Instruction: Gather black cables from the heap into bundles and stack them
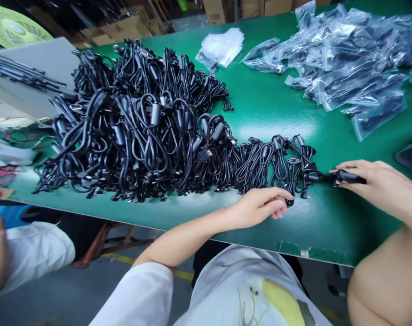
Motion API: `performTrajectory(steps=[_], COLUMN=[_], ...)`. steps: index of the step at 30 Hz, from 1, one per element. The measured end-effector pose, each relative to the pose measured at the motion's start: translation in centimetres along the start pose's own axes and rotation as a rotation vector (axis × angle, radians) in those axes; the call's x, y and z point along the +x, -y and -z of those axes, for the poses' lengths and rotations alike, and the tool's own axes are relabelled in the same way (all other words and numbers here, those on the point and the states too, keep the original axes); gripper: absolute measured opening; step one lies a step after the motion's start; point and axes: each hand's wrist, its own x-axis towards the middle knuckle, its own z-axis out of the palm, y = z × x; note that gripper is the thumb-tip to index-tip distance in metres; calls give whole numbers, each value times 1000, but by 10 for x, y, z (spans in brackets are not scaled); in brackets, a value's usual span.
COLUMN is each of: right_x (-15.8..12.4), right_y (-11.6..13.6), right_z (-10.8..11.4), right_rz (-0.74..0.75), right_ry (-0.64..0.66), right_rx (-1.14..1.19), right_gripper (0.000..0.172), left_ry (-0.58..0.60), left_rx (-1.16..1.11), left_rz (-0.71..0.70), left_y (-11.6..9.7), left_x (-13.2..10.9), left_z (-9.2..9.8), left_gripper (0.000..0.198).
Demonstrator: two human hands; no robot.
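My right hand (379,181) is closed around one end of a bundled black cable (351,177), at the right end of a row of such bundles. My left hand (262,206) lies low over the table's front part with its index finger stretched out and the other fingers loosely bent. Its fingertips reach the lower end of a coiled cable bundle (292,174) with a grey-rimmed connector, and I see nothing gripped in them. To its left, more tied bundles (255,163) lie side by side, joining a large heap of black cables (141,131).
Cables in clear plastic bags (348,59) are piled at the back right of the green table (267,113). A stack of clear bags (224,47) lies at the back. On the left are a grey box (49,59), a fan (17,27) and another person's sleeve (39,249).
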Motion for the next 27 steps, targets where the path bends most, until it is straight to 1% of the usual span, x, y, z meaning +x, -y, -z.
performTrajectory(steps=[1, 3, 5, 7, 9, 11, 14, 17, 20, 22, 23, 27], right_x=[-1, -4, -9, -13, -16, -16, -14, -12, -12, -12, -12, -11], right_y=[0, 10, 30, 57, 88, 116, 144, 155, 159, 160, 159, 150], right_z=[3, 10, 17, 18, 10, -3, -22, -29, -28, -27, -28, -39], right_rz=[12, 57, 86, 45, -3, 7, 10, -107, -192, -204, -204, -223], right_ry=[12, -6, -36, -50, -29, -10, 54, 104, 45, 9, 10, 97], right_rx=[0, 31, 137, 296, 410, 470, 540, 605, 609, 573, 569, 715], right_gripper=[20, 19, 20, 24, 27, 27, 27, 28, 27, 29, 29, 37], left_ry=[-1, -17, -67, -152, -240, -341, -489, -527, -554, -569, -573, -621], left_rx=[-31, -108, -206, -294, -332, -334, -353, -423, -501, -542, -558, -603], left_rz=[-1, -23, -73, -152, -213, -226, -225, -229, -197, -173, -164, -179], left_y=[-1, -2, -3, -4, -5, -7, -9, -11, -11, -12, -12, -15], left_x=[0, -1, -1, -1, -1, -2, -2, 0, 3, 3, 3, 0], left_z=[0, 0, 1, 4, 7, 10, 13, 17, 20, 22, 22, 21], left_gripper=[34, 34, 35, 39, 45, 49, 49, 48, 48, 49, 50, 53])
